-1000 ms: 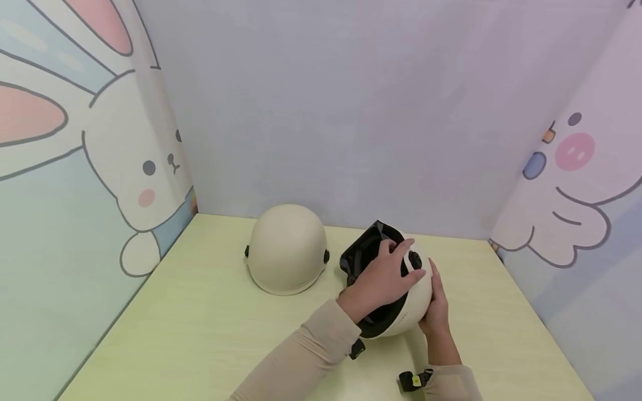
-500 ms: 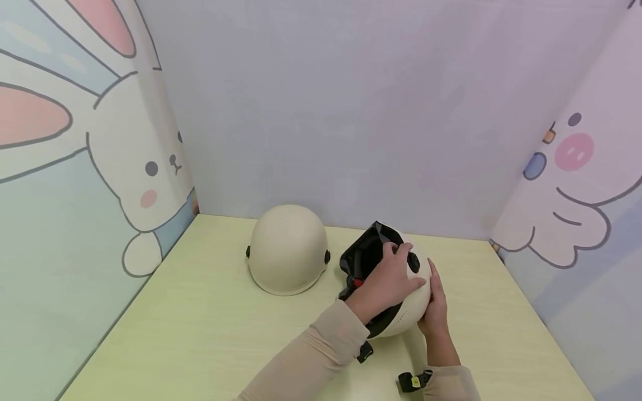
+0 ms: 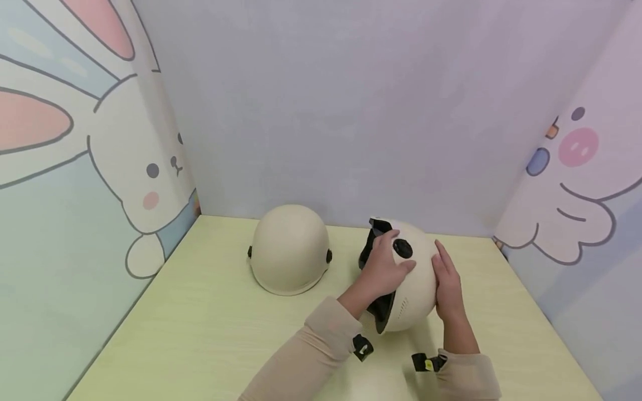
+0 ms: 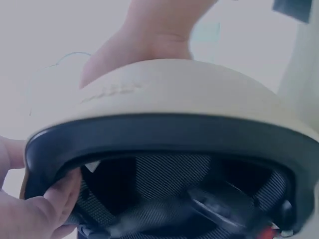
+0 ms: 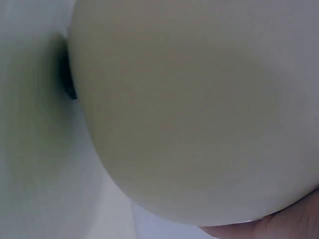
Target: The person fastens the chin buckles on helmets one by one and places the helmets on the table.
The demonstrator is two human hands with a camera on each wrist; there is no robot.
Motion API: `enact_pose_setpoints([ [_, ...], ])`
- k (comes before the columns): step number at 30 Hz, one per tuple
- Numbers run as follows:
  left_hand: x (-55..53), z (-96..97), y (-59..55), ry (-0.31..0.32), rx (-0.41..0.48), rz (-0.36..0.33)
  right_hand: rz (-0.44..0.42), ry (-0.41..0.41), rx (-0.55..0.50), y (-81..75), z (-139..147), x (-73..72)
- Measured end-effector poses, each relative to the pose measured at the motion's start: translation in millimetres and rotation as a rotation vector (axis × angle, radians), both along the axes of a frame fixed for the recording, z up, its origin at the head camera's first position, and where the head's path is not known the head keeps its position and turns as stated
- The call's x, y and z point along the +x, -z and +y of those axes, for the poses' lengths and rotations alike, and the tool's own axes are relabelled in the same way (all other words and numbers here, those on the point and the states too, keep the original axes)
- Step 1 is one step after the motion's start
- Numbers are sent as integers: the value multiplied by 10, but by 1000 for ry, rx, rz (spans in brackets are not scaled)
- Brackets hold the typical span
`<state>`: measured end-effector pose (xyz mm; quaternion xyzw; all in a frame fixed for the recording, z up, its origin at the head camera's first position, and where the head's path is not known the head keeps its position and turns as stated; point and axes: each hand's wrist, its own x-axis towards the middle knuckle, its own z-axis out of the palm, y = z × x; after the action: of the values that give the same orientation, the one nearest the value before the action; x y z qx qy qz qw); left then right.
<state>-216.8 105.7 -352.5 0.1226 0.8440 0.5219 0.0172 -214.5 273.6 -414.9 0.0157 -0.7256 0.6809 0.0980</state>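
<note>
A cream helmet [image 3: 418, 289] is tipped on its side at the right of the table in the head view, its dark opening facing left. My left hand [image 3: 382, 270] grips its rim, fingers inside the opening and thumb on the shell beside a round black side knob [image 3: 403, 248]. Against the crown lies my right hand [image 3: 448, 284], fingers extended along the shell. The left wrist view looks into the black lining [image 4: 172, 172], where a dark strap with a red buckle part [image 4: 268, 232] hangs. In the right wrist view the smooth shell [image 5: 189, 114] fills most of the frame.
A second cream helmet [image 3: 290, 250] with black side knobs stands dome up to the left of the held one. The pale yellow table [image 3: 200, 323] ends at a plain back wall [image 3: 321, 111], with cartoon-printed side panels [image 3: 65, 267].
Both hands have turned the held helmet, so its opening faces more away and more of the shell and side knob shows. My right hand has shifted slightly right. The other helmet stays put.
</note>
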Motion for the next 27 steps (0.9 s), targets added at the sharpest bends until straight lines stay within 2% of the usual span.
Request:
enact_pose_setpoints([
  [4,-3,-85,19,-19,110,9,-28,54,161,-141,1,-21],
  [8,-10,-172,34,-34,185,9,-19,57,240,-226,-43,-27],
  [12,-37,-252,70,-48,302,-22,2,58,329,-293,-92,-44],
  [18,-68,-383,169,-32,479,-85,10,17,448,-377,-124,-49],
  [22,-82,-464,214,-30,518,-110,5,-9,474,-371,-140,-66],
  [27,-95,-522,210,-4,483,-117,7,-11,480,-339,-151,-107],
])
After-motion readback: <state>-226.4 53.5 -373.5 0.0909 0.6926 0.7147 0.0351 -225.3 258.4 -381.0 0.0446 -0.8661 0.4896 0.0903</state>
